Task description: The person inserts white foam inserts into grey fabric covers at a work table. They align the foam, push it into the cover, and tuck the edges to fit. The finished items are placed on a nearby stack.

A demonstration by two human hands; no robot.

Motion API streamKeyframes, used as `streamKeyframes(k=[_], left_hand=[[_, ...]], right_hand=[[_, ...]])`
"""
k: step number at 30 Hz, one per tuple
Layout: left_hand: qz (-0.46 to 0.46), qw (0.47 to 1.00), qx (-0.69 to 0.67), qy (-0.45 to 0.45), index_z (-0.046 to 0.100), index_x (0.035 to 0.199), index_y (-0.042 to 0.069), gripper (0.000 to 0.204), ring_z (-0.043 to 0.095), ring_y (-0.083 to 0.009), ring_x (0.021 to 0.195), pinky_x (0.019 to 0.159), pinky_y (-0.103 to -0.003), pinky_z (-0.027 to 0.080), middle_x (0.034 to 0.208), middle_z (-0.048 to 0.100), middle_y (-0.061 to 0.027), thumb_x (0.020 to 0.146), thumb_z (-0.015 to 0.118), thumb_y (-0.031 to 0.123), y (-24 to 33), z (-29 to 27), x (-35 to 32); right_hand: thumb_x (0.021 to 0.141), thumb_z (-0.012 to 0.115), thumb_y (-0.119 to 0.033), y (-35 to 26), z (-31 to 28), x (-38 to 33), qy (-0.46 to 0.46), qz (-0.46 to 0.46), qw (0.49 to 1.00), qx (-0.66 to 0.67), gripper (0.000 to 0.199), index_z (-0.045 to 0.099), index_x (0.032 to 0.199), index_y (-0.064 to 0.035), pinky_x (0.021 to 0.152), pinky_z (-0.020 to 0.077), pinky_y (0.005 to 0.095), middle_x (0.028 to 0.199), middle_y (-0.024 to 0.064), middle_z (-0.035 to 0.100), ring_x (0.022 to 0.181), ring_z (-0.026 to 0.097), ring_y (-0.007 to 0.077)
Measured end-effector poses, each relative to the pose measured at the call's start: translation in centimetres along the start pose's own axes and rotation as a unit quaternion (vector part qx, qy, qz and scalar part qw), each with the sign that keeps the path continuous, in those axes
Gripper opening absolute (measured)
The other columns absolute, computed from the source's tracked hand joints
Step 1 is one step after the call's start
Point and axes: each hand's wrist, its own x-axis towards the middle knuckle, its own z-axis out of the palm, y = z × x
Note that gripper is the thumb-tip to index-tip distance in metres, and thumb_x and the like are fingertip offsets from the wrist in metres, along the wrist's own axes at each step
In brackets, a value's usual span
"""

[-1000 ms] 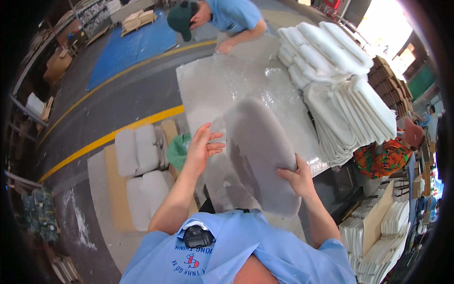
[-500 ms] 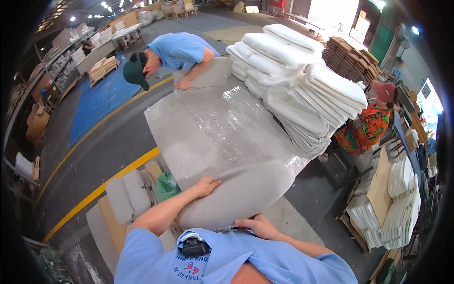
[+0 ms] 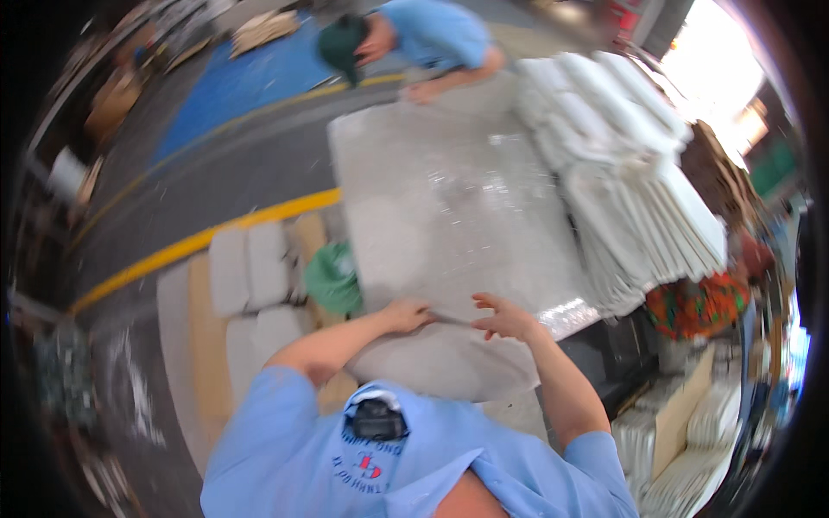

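A grey fabric-covered pad [image 3: 453, 364] with a rounded outline lies across the near edge of the table, close against my body. My left hand [image 3: 408, 316] is closed on the pad's far edge. To its right, my right hand [image 3: 508, 319] hovers over the same edge with thumb and fingers apart. Between the two hands runs a thin dark strip, too blurred to tell whether it is a fold or a separate piece. The table [image 3: 432, 233] is covered with clear shiny plastic film.
Stacked white pads [image 3: 622, 173] fill the table's right side. Across the table a co-worker in a blue shirt [image 3: 432, 34] bends over another grey piece [image 3: 488, 99]. Left of the table are a green bag [image 3: 333, 278] and grey pads [image 3: 268, 259]. More white pads [image 3: 691, 457] stand at lower right.
My right hand has gone from the pad's near edge to its far edge, beside my left hand. The pad sits closer to me, and the view has shifted.
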Motion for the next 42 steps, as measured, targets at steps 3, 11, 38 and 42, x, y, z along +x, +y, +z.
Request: streamKeyframes(k=[3,11,38,42], left_hand=[[0.047,0.998,-0.001,0.042,0.072,0.105,0.007,0.039,0.069,-0.0363,0.094,0.08,-0.048,0.052,0.101,0.073,-0.0166,0.097,0.068,0.045,0.0,-0.2,-0.4],[-0.11,0.991,0.072,-0.004,0.079,0.105,0.013,0.04,0.073,-0.0407,0.098,0.085,-0.053,0.057,0.102,0.076,-0.0175,0.098,0.064,0.049,0.7,-0.1,-1.5],[-0.118,0.981,0.017,0.152,0.067,0.121,0.007,0.036,0.07,-0.0348,0.102,0.086,-0.045,0.055,0.113,0.072,-0.0153,0.103,0.063,0.037,-0.4,-1.6,0.1],[-0.132,0.974,-0.089,0.159,0.064,0.134,0.007,0.042,0.066,-0.029,0.119,0.102,-0.041,0.05,0.125,0.07,-0.0141,0.1,0.069,0.032,2.4,-6.9,-6.7]], right_hand=[[0.09,0.081,-0.023,2.8,1.6,4.8,-0.071,0.042,0.992,-0.092,0.048,0.065,0.131,-0.0036,0.053,0.0462,0.0298,0.106,0.0084,0.071,0.065,0.063,0.0124],[0.094,0.073,-0.027,5.8,4.8,7.0,0.077,0.005,0.984,-0.162,0.03,0.07,0.103,0.0011,0.068,0.0506,0.0386,0.082,0.0118,0.069,0.074,0.065,0.0209],[0.092,0.077,-0.035,5.9,2.8,6.5,0.201,-0.049,0.978,0.01,0.047,0.07,0.129,-0.0064,0.091,0.0566,0.0426,0.125,0.0182,0.072,0.105,0.072,0.0336],[0.092,0.078,-0.045,7.7,-3.2,-1.0,0.206,0.012,0.975,-0.088,0.077,0.052,0.149,-0.0015,0.099,0.0557,0.0431,0.145,0.022,0.06,0.12,0.068,0.0363]])
